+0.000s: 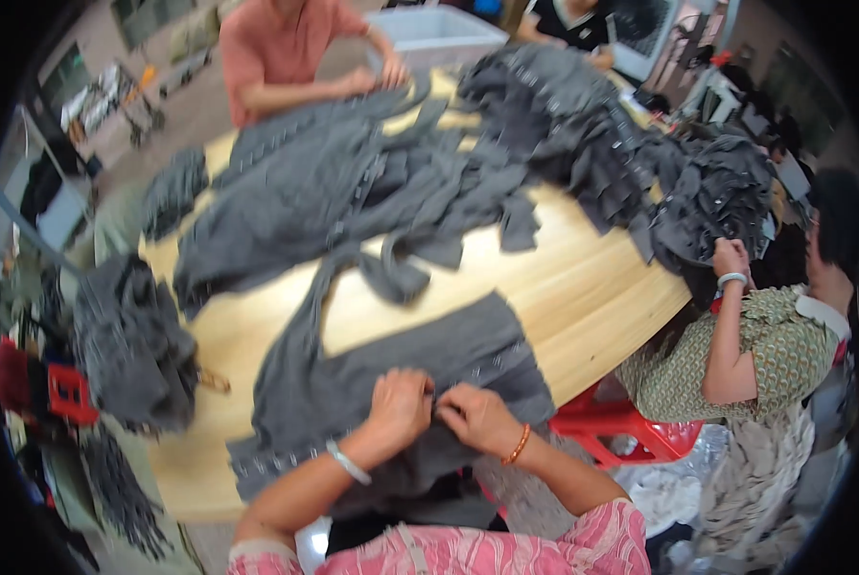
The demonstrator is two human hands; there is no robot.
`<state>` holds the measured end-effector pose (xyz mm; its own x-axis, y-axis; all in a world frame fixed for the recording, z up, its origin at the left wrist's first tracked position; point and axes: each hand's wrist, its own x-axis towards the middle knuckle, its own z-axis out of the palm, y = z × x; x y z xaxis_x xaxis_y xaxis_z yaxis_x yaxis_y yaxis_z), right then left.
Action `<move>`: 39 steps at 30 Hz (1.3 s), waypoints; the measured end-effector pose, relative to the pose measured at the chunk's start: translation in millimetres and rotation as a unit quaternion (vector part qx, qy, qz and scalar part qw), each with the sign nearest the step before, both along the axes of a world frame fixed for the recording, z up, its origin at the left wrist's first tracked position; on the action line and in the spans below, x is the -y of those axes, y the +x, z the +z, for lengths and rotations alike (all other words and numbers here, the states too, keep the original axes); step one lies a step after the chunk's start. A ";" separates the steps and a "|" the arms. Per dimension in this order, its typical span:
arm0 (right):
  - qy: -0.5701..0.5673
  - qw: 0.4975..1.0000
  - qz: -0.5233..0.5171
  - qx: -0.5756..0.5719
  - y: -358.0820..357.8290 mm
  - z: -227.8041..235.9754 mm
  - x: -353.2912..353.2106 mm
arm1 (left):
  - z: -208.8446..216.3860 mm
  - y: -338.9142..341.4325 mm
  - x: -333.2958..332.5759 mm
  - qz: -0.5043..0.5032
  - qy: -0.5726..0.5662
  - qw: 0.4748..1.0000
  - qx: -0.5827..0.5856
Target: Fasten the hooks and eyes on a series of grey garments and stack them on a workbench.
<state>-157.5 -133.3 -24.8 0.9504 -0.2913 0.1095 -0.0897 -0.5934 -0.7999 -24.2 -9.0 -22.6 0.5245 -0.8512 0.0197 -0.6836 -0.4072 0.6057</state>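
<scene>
A dark grey garment lies spread at the near edge of the table, a row of small shiny fasteners running along its strip. My left hand is closed on the fastener edge, fingertips bent inward. Beside it, my right hand pinches the same edge, thumb and fingers together. A small gap separates the two hands; whatever tiny part sits between the fingertips is too blurred to make out. From the garment's left side, a long sleeve-like strip stretches away across the wood.
More grey garments cover the far side of the wooden table, with heaps at the right. A grey bundle hangs at the left edge. Co-workers sit opposite and at right. A red stool stands right of me; a white bin is behind.
</scene>
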 end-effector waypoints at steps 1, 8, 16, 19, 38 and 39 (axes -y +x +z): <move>-0.002 1.000 -0.005 0.006 2.1 -2.6 -0.1 | -2.9 1.8 -0.5 0.000 0.002 1.000 -0.017; -0.004 1.000 -0.004 -0.018 -1.5 1.9 8.6 | 11.5 7.2 4.7 -0.022 0.024 0.990 -0.141; 0.029 0.998 -0.019 -0.053 11.4 2.7 6.0 | 19.4 15.2 -2.0 0.025 0.036 0.976 -0.213; 0.065 0.993 -0.058 -0.079 6.1 10.3 5.7 | 7.4 15.0 1.9 -0.003 0.021 0.981 -0.193; -0.005 0.999 -0.015 0.049 -0.4 18.1 -3.9 | -7.9 5.7 11.6 0.023 0.033 0.980 -0.195; -0.018 0.998 -0.013 0.060 1.3 13.2 -2.7 | -10.7 5.9 13.1 0.027 0.028 0.979 -0.202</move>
